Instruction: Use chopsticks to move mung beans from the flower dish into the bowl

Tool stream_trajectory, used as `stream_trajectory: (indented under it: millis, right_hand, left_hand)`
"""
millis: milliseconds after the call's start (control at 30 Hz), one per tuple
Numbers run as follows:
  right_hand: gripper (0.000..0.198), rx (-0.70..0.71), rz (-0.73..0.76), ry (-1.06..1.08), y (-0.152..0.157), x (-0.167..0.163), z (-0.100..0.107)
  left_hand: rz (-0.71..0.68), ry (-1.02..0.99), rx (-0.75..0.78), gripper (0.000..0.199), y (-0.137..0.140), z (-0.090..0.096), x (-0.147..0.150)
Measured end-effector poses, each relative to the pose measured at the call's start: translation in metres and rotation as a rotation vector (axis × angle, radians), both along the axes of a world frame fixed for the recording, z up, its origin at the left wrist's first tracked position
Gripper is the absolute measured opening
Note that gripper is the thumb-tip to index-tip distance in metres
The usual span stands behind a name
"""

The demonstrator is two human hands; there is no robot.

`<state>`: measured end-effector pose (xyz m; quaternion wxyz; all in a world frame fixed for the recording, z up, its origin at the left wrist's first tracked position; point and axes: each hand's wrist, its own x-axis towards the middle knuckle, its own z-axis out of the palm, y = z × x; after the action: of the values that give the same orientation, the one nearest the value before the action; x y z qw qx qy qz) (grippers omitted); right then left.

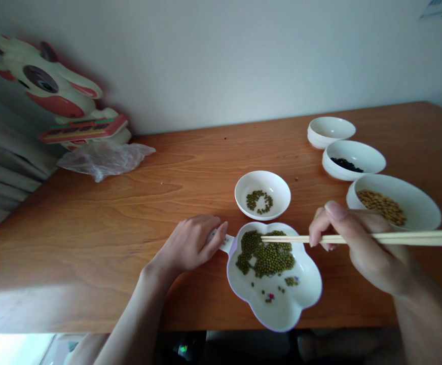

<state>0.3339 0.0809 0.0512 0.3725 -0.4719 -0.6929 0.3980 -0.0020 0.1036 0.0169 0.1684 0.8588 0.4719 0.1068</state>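
Note:
My left hand (192, 243) is closed on the handle of a white, flower-shaped dish (282, 317) with a lilac rim. Green mung beans (274, 259) are heaped in the dish's far left part, and a few lie scattered nearer its front. Between the fingers of my right hand (361, 243) is a pair of pale wooden chopsticks (407, 238). Their tips touch the beans, close together; whether a bean is between them I cannot tell. Just behind the dish stands a small white bowl (262, 182) with some mung beans on its bottom.
Along the right stand three white bowls: one with tan beans (382, 205), one with black beans (346, 165), and a farther bowl (331, 126) whose contents I cannot make out. At the back left, a cow-shaped toy (65, 96) stands behind a clear plastic bag (105, 158).

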Motion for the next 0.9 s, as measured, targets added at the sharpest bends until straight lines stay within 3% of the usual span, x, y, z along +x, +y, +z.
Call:
stream_trajectory:
  millis: [333, 467, 667, 900]
  right_hand:
    - [0.046, 0.021, 0.038, -0.044, 0.0, 0.004, -0.004]
    - [0.063, 0.011, 0.063, 0.053, 0.0, 0.014, -0.009]
    - [0.085, -0.006, 0.103, 0.021, 0.004, 0.034, -0.018]
    - [0.074, -0.047, 0.152, 0.068, 0.002, 0.022, -0.014]
  left_hand:
    - [-0.003, -0.018, 0.014, 0.046, 0.001, -0.001, 0.0]
    - [0.001, -0.018, -0.009, 0.047, 0.0, 0.001, 0.001]
    - [0.004, -0.022, -0.026, 0.046, 0.0, 0.001, 0.0]
    - [0.011, -0.021, -0.041, 0.044, 0.001, -0.001, 0.0]
